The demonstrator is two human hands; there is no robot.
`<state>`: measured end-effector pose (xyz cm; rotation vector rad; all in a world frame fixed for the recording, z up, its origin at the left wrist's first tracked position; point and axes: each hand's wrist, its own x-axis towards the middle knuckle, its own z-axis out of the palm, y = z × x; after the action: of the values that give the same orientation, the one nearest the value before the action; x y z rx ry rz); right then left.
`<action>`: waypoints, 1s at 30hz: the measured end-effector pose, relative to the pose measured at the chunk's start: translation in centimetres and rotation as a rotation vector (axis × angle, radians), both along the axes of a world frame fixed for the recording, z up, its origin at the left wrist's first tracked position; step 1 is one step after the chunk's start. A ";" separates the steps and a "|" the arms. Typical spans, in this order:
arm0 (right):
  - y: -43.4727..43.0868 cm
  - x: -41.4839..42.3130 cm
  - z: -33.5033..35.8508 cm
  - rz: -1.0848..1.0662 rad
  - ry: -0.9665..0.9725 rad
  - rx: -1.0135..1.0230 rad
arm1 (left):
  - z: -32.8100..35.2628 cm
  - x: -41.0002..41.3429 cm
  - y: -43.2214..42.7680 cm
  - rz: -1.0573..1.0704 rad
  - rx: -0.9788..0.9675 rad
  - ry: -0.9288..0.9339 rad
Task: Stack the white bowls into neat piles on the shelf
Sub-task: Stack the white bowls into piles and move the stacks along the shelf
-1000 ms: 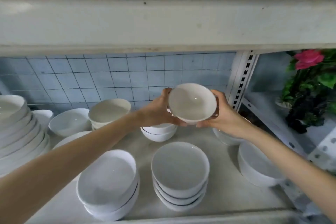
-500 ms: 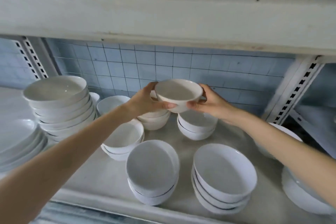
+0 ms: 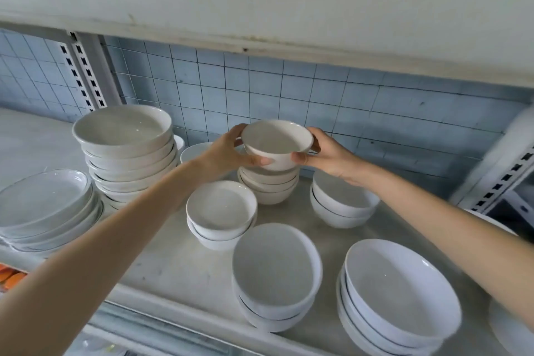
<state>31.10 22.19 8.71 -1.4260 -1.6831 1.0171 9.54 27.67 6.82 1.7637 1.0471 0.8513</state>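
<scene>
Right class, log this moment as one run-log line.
left hand, right hand grip small bowl | over back pile | not yet released

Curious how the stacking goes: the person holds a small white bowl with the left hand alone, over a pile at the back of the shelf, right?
Not quite. The head view shows both hands on it: left hand and right hand grip the small white bowl from opposite sides, over that pile at the back of the shelf.
</scene>
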 end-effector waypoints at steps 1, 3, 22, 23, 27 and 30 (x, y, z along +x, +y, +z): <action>0.2 -0.1 -0.2 0.001 -0.001 0.004 | -0.3 -0.1 0.2 0.004 -0.005 0.019; 0.6 -0.3 -0.6 -0.001 0.003 0.009 | -0.8 -0.3 0.5 0.002 -0.018 0.049; 2.2 0.1 -2.8 0.039 -0.151 -0.023 | -2.3 -0.7 0.8 -0.040 -0.094 0.167; 2.2 0.1 -2.9 0.039 -0.153 -0.023 | -2.3 -0.6 0.7 -0.041 -0.094 0.167; 2.2 0.1 -2.7 0.050 -0.178 -0.037 | -2.3 -0.3 0.4 -0.054 -0.069 0.177; 2.0 0.3 -2.5 0.063 -0.220 -0.041 | -2.1 0.2 0.2 -0.039 -0.036 0.179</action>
<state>31.41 24.16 6.19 -1.5677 -1.8840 0.9615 9.69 27.83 4.68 1.8501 1.1322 0.6557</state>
